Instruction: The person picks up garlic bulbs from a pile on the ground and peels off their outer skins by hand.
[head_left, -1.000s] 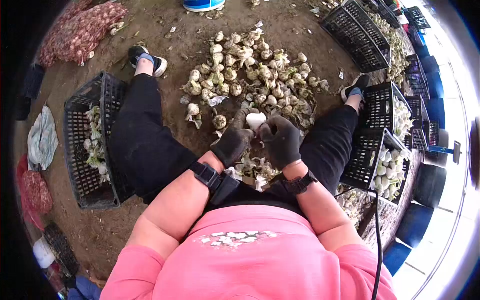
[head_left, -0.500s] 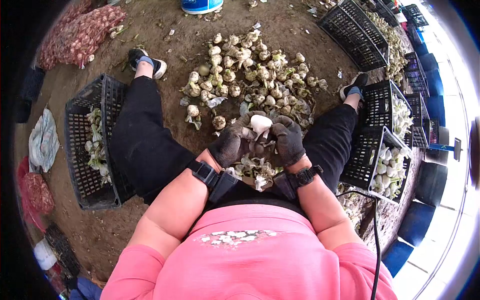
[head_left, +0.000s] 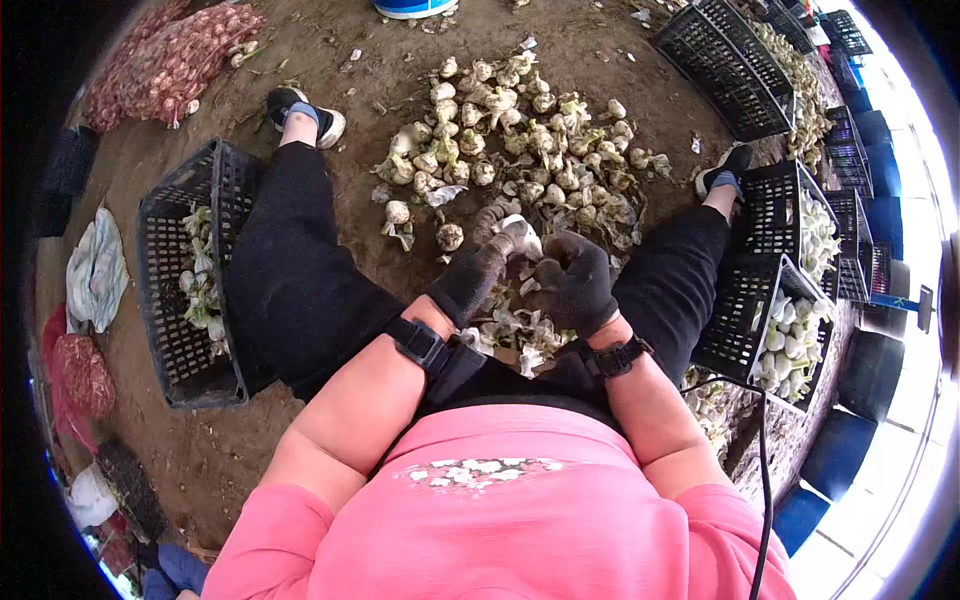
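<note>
My left hand (head_left: 478,268), in a dark glove with lighter, soiled fingers, is closed around a white garlic bulb (head_left: 524,238), partly hidden by the fingers. Just to the right, my right hand (head_left: 578,280), in a dark glove, has its fingers curled in beside the bulb; what they pinch, if anything, is too small to make out. Beyond both hands lies a heap of unpeeled garlic bulbs (head_left: 545,135) on the soil. Loose pale skins (head_left: 520,335) lie below the hands, between my legs.
A black crate (head_left: 180,285) with some garlic stands by my left leg. On the right are crates of white garlic (head_left: 790,345) and a tilted black crate (head_left: 725,75). Red net sacks (head_left: 175,65) lie at upper left, and a blue-white bucket (head_left: 412,8) is at the top.
The bulb, earlier held up between both hands, now sits lower and more covered by the left fingers. The right hand has come slightly away from it. The view has shifted slightly.
</note>
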